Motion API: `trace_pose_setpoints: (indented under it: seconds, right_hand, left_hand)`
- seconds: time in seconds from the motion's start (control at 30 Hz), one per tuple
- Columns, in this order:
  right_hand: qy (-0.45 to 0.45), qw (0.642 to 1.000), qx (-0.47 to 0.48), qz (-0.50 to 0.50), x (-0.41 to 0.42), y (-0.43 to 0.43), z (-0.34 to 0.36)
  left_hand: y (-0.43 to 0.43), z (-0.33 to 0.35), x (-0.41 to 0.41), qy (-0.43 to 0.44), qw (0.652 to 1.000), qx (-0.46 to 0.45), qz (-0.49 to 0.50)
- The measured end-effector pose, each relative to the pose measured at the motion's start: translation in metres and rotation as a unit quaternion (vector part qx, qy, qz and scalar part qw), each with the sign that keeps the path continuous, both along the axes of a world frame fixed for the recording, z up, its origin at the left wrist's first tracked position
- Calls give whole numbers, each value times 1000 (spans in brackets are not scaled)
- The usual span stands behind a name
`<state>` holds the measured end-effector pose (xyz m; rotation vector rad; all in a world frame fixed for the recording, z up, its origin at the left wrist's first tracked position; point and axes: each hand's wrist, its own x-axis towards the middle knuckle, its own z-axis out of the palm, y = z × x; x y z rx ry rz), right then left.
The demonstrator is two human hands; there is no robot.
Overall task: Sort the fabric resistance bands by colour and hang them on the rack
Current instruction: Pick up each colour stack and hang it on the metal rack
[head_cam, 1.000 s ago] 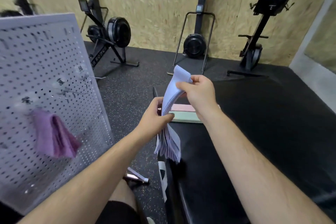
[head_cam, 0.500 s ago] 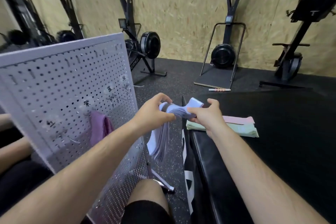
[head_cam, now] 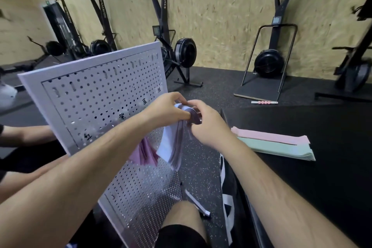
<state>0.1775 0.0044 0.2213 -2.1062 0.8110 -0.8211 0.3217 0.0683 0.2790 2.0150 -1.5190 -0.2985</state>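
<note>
Nearest to us, a bare knee [head_cam: 181,219] at the bottom edge, with the rack's metal foot [head_cam: 198,205] just beside it on the speckled floor [head_cam: 197,167]. Both forearms reach forward and cross over the lower half of the white pegboard rack [head_cam: 96,102], hiding much of it. We note the left hand [head_cam: 165,108] and the right hand [head_cam: 207,125] close together, fingers curled, each pinching the top of a folded bundle of pale blue bands [head_cam: 171,147]; the bundle hangs down in front of the rack's right edge. Whether it sits on a hook we cannot tell: the hands cover that spot. Just left of it, purple bands [head_cam: 145,155] hang on the rack, partly behind the left forearm. To the right, on a black padded bench [head_cam: 332,177], pink bands [head_cam: 269,137] lie touching a stack of green bands [head_cam: 281,150]. At the far left, a second person's arms [head_cam: 24,135] behind the rack. Further off, a beaded stick [head_cam: 264,102] on the floor, then ski machines [head_cam: 185,52] lined against a chipboard wall [head_cam: 221,6].
</note>
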Motion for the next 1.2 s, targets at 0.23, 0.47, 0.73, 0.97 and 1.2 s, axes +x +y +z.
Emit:
trace_pose_setpoints:
  seconds: [0.23, 0.47, 0.73, 0.97, 1.2]
  right_hand:
    - [-25, 998, -49, -37, 33, -18, 5]
    - [41, 991, -119, -41, 73, -34, 9]
    - [41, 998, -52, -23, 105, -46, -13]
    - [27, 999, -19, -20, 115, -51, -39]
    - [37, 999, -2, 11, 115, -40, -51]
  left_hand:
    - [-6, 14, 31, -31, 999, 26, 33]
    - [-19, 8, 66, -93, 992, 50, 67]
    - [-31, -12, 88, -168, 983, 32, 71]
    - [-37, -18, 100, -216, 975, 23, 40]
    - [-24, -19, 103, -195, 980, 24, 16]
